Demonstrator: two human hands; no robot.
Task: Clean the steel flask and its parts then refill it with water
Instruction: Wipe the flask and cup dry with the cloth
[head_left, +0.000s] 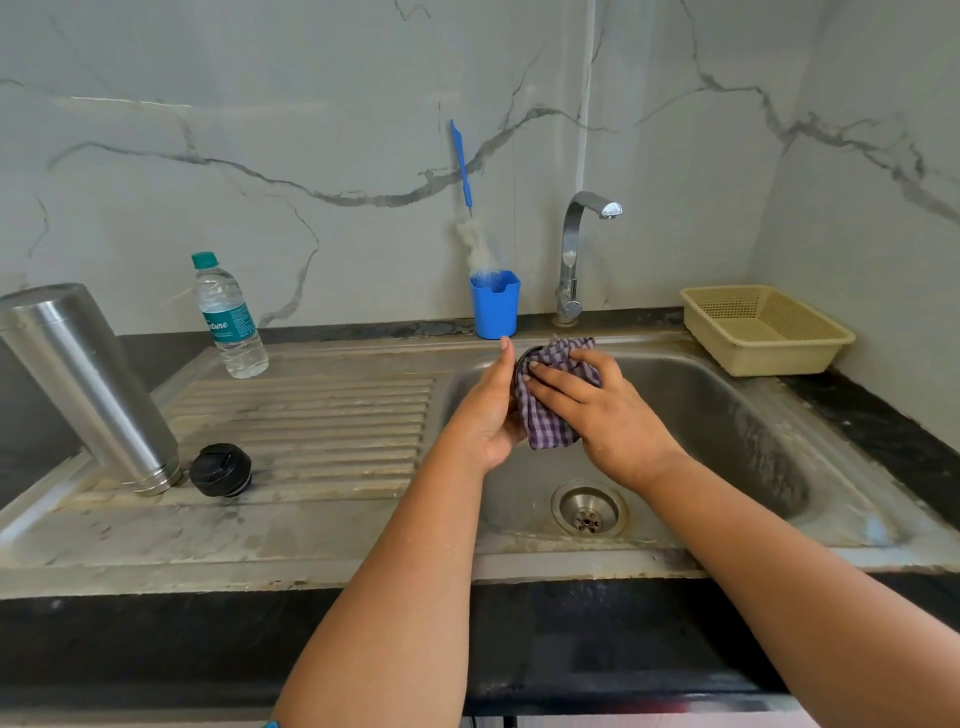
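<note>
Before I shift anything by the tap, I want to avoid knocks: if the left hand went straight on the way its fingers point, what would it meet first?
Probably the blue cup just beyond the left hand; depth is unclear.

This is a home kitchen, seen at its washing-up corner. A stainless steel sink (727, 415) with a round drain (589, 508) sits at the centre and toward 3 o'clock, its ribbed drainboard (311, 431) running toward 9 o'clock, both set in a black stone counter (571, 639). At 12 o'clock a chrome tap (574, 249) rises behind the basin, beside a blue plastic cup (494, 306) holding a blue-handled bottle brush (467, 208). Grey-veined marble-look wall panels (260, 130) cover the back and the side wall at 3 o'clock. A beige plastic basket (763, 332) stands at 2 o'clock, and a plastic water bottle (228, 317) at 10 o'clock.
</note>
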